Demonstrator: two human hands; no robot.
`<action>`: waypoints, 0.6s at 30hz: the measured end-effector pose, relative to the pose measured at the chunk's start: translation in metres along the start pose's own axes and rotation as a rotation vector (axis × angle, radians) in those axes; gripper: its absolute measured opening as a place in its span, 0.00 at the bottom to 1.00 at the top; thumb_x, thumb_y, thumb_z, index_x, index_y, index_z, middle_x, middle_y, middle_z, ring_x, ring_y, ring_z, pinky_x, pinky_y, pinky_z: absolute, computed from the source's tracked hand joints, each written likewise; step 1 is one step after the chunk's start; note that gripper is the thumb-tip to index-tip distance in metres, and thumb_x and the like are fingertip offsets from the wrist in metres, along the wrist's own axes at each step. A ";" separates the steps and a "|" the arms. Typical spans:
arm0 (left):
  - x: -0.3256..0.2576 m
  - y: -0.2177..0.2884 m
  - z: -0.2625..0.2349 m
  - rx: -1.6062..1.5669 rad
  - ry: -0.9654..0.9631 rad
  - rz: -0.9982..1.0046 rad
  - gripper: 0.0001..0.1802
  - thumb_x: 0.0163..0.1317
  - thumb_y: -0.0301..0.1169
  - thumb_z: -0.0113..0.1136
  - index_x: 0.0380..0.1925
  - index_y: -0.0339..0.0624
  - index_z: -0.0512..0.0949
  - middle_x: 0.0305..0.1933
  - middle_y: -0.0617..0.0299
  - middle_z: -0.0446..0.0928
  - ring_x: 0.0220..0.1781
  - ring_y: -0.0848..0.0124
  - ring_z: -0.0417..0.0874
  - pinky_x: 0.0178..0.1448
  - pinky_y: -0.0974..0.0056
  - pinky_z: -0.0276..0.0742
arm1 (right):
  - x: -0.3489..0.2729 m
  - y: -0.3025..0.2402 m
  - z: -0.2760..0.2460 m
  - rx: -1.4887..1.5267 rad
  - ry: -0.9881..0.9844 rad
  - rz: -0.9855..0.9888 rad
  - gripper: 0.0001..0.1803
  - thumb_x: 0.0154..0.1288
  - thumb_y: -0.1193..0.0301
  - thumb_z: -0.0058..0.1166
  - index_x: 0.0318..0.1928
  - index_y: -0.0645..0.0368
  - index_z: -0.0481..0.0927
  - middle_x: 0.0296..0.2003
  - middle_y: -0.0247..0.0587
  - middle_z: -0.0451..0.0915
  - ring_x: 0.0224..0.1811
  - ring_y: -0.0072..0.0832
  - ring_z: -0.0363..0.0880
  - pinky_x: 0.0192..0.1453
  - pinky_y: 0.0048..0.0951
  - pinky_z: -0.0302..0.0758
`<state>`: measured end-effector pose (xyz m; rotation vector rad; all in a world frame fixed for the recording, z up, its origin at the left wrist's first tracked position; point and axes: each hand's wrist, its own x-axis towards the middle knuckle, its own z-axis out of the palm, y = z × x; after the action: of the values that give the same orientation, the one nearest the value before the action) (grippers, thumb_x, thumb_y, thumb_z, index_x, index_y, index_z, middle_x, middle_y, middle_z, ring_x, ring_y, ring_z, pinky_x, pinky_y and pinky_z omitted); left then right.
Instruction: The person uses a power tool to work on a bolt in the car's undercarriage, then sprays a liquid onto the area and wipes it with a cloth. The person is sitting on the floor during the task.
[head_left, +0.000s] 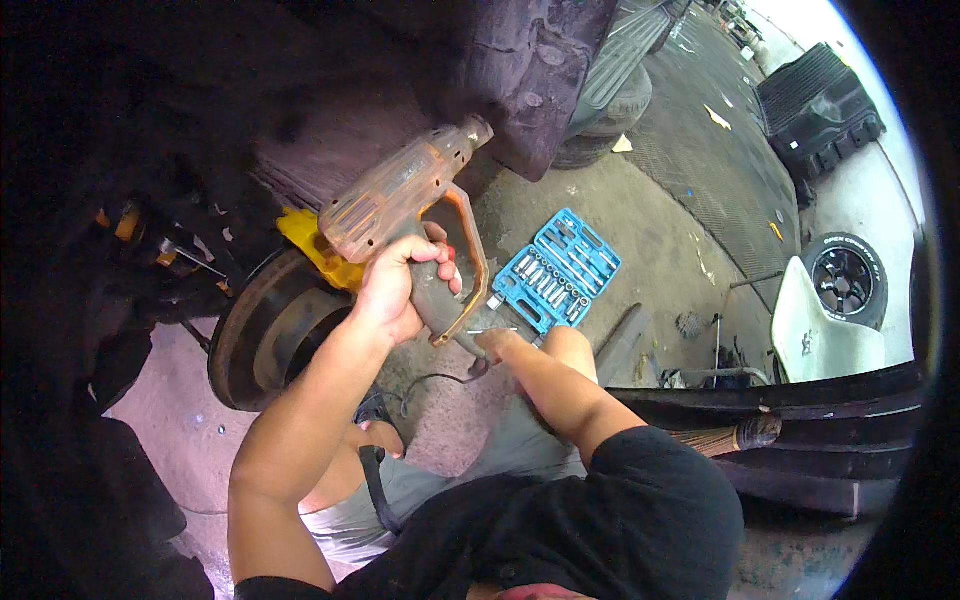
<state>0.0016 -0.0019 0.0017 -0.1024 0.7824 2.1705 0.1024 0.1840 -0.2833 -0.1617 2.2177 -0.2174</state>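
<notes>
My left hand (398, 285) is wrapped round the pistol grip of a worn grey and orange corded tool that looks like an electric impact wrench (395, 195). Its nose points up and to the right, and an orange guard loops in front of the grip. At the bottom of the grip my right hand (492, 345) is closed on the tool's base, where the cord leaves it; its fingers are partly hidden. Left of my left forearm is a brake disc (240, 345) with a yellow caliper (315, 245) at its top. An open blue socket set (560, 270) lies on the floor beyond my right hand.
Dark bodywork (535, 75) hangs above the tool's nose. Stacked tyres (615, 110) stand behind it. On the right are a wheel (845, 280), a white panel (815, 325), a black liner (815, 110) and a straw broom (725, 438). A cord (415, 385) trails by my legs.
</notes>
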 end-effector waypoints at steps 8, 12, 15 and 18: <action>-0.044 0.011 0.037 0.181 0.050 0.037 0.16 0.56 0.27 0.56 0.46 0.42 0.71 0.30 0.62 0.71 0.29 0.69 0.74 0.39 0.58 0.76 | -0.070 0.013 -0.072 0.607 0.478 -0.106 0.26 0.48 0.61 0.68 0.45 0.66 0.81 0.40 0.51 0.86 0.46 0.43 0.85 0.49 0.38 0.79; -0.040 0.030 0.057 0.393 0.105 0.070 0.14 0.57 0.27 0.55 0.45 0.39 0.73 0.30 0.62 0.71 0.29 0.69 0.74 0.38 0.59 0.77 | -0.081 0.010 -0.064 1.583 0.447 -0.454 0.22 0.59 0.67 0.66 0.52 0.60 0.77 0.42 0.40 0.85 0.47 0.32 0.84 0.50 0.34 0.78; -0.039 0.034 0.061 0.398 0.124 0.101 0.13 0.58 0.27 0.54 0.44 0.39 0.73 0.30 0.62 0.72 0.28 0.70 0.74 0.38 0.60 0.77 | -0.089 0.006 -0.055 1.999 0.408 -0.534 0.11 0.70 0.65 0.59 0.47 0.53 0.75 0.41 0.38 0.83 0.42 0.31 0.84 0.48 0.36 0.80; -0.035 0.034 0.056 0.397 0.120 0.092 0.13 0.58 0.28 0.55 0.43 0.40 0.73 0.29 0.63 0.72 0.28 0.70 0.74 0.37 0.60 0.77 | -0.097 -0.012 -0.048 2.396 0.456 -0.355 0.16 0.77 0.55 0.50 0.47 0.55 0.75 0.36 0.39 0.81 0.36 0.34 0.83 0.39 0.38 0.81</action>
<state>0.0107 -0.0105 0.0751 0.0078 1.2939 2.0643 0.1237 0.1962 -0.1770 0.8413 0.8711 -2.8175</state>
